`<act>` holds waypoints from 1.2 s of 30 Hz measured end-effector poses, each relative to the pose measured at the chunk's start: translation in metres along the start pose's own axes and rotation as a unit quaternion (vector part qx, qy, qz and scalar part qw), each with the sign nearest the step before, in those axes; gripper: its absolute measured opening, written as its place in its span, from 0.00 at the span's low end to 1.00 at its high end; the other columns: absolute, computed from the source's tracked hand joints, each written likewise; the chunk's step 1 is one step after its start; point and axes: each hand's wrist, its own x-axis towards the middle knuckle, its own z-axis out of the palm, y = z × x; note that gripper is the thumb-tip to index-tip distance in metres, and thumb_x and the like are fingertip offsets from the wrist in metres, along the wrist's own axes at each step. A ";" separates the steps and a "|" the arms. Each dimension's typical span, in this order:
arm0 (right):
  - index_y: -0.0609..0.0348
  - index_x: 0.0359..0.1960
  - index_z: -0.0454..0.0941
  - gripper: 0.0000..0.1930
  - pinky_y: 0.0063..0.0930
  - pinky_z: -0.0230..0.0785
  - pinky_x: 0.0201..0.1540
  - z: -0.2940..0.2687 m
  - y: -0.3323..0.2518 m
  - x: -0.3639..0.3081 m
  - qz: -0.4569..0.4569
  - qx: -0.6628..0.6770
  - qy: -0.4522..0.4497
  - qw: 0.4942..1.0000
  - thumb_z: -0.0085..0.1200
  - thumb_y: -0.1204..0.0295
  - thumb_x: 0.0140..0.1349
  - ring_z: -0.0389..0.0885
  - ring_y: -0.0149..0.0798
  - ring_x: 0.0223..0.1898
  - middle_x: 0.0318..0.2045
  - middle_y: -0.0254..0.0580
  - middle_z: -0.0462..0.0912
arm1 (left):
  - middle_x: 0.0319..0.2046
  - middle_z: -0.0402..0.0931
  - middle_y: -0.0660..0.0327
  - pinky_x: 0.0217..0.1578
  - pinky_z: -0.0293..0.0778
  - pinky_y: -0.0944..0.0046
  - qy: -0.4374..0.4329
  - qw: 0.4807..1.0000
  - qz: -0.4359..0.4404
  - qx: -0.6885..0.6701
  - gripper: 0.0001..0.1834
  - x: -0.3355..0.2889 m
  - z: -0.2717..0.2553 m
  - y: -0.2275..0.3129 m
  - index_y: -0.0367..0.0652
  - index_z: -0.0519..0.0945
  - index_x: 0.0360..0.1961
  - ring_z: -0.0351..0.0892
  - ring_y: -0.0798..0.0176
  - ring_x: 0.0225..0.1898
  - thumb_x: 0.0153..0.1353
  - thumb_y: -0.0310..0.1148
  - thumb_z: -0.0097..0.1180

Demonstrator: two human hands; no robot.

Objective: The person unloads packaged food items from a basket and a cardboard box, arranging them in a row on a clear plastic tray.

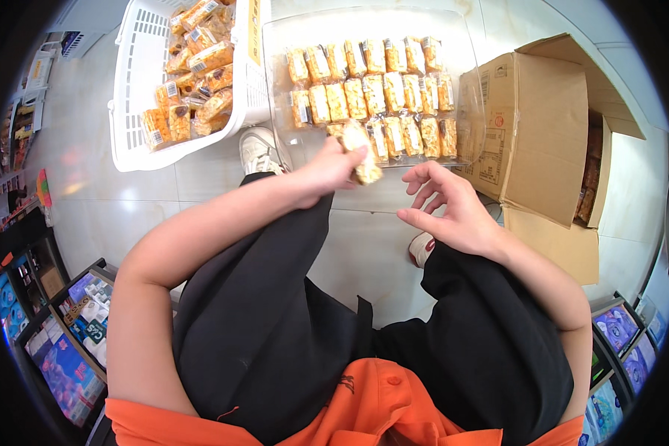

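Note:
My left hand (pixel 328 169) is closed on a wrapped snack bar (pixel 366 160), pale yellow in a clear wrapper, held at the near edge of a clear plastic bin (pixel 279 52). Inside the bin, wrapped snack bars (pixel 374 93) stand in three rows. The held bar and my fingers overlap the left part of the nearest row, hiding some of it. My right hand (pixel 453 204) hovers just short of the bin's near right corner, fingers apart and curved, holding nothing.
Left of the bin, a white plastic basket (pixel 130 93) holds a loose heap of similar bars. On the right stands an opened cardboard box (pixel 543 141), flaps spread, with packages inside. Stocked shelves (pixel 67 349) line both sides. My shoes (pixel 262 151) rest on the tiled floor.

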 end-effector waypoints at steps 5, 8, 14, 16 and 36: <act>0.61 0.43 0.70 0.17 0.25 0.71 0.31 -0.012 -0.003 -0.002 -0.021 -0.017 0.027 0.999 0.59 0.71 0.54 0.75 0.30 0.31 0.34 0.38 0.74 | 0.45 0.73 0.54 0.44 0.74 0.59 0.104 0.990 -0.096 0.013 0.18 0.008 -0.045 -0.003 0.36 0.65 0.51 0.76 0.59 0.43 0.69 0.40 0.36; 0.61 0.44 0.70 0.15 0.25 0.70 0.32 -0.010 -0.001 -0.002 -0.029 -0.022 0.008 0.999 0.57 0.71 0.55 0.74 0.30 0.32 0.35 0.38 0.74 | 0.44 0.73 0.52 0.43 0.76 0.59 0.089 0.986 -0.127 0.063 0.19 0.012 -0.053 -0.003 0.35 0.66 0.49 0.77 0.58 0.42 0.69 0.40 0.35; 0.60 0.41 0.70 0.12 0.28 0.71 0.33 -0.005 -0.001 -0.003 -0.058 -0.061 -0.036 0.996 0.54 0.72 0.56 0.75 0.35 0.32 0.35 0.41 0.74 | 0.45 0.70 0.51 0.40 0.75 0.52 0.110 0.977 -0.164 0.082 0.18 0.049 -0.060 -0.009 0.35 0.66 0.51 0.75 0.57 0.43 0.64 0.32 0.34; 0.60 0.41 0.70 0.12 0.29 0.71 0.34 -0.004 -0.001 -0.002 -0.060 -0.062 -0.036 0.996 0.54 0.72 0.56 0.75 0.35 0.32 0.35 0.41 0.73 | 0.49 0.67 0.50 0.38 0.73 0.47 0.128 0.972 -0.165 0.104 0.20 0.056 -0.063 -0.014 0.33 0.64 0.53 0.72 0.56 0.45 0.62 0.30 0.32; 0.60 0.42 0.71 0.12 0.28 0.71 0.35 -0.007 0.000 -0.008 -0.061 -0.099 -0.060 0.991 0.53 0.72 0.57 0.74 0.36 0.35 0.37 0.41 0.73 | 0.37 0.75 0.53 0.31 0.77 0.53 0.071 0.971 -0.230 -0.013 0.15 0.053 -0.058 -0.009 0.38 0.67 0.49 0.78 0.58 0.33 0.63 0.30 0.36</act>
